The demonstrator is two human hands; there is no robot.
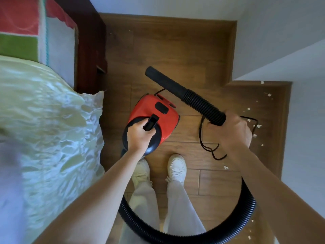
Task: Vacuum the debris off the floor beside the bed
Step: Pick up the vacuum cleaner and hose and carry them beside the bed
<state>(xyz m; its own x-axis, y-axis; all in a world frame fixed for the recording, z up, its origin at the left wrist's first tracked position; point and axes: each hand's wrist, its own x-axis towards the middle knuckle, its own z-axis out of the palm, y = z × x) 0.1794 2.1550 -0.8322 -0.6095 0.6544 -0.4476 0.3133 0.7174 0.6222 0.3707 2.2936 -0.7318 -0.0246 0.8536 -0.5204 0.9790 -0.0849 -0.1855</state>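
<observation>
Your forearms fill the bottom of the view, with the ribbed black hose point(184, 233) looping under them past your pale trousers and white shoes point(176, 167). Your left hand point(139, 136) has its fingers point(149, 132) wrapped round the black carry handle on the red canister vacuum point(151, 110), which hangs or sits just in front of your feet, close beside the bed point(49, 120); I cannot tell if it touches the floor. Your right hand point(233, 132) is closed round the hose end where the corrugated sleeve meets the smooth, matte black nozzle tube point(167, 81). The nozzle is raised and points away toward the far wall, not at any mess.

Step in hand, as I judge it: carrying and positioning, suction pass not started. A thin black power cord point(209, 148) lies loose in a tangle on the wooden floor point(175, 50) near your right wrist; whether it is plugged in is not visible.

The debris point(256, 126) is small white flaky bits, paper-like, scattered along the right side by the skirting and wall, some behind your right arm.

Next move likely calls for setting the canister down, swinging the nozzle right and down to the flakes, and keeping the cord clear of the mouth.

Hard glossy plastic body, flexible ridged hose, smooth plank floor, shiny crinkled pale-green bedcover.
</observation>
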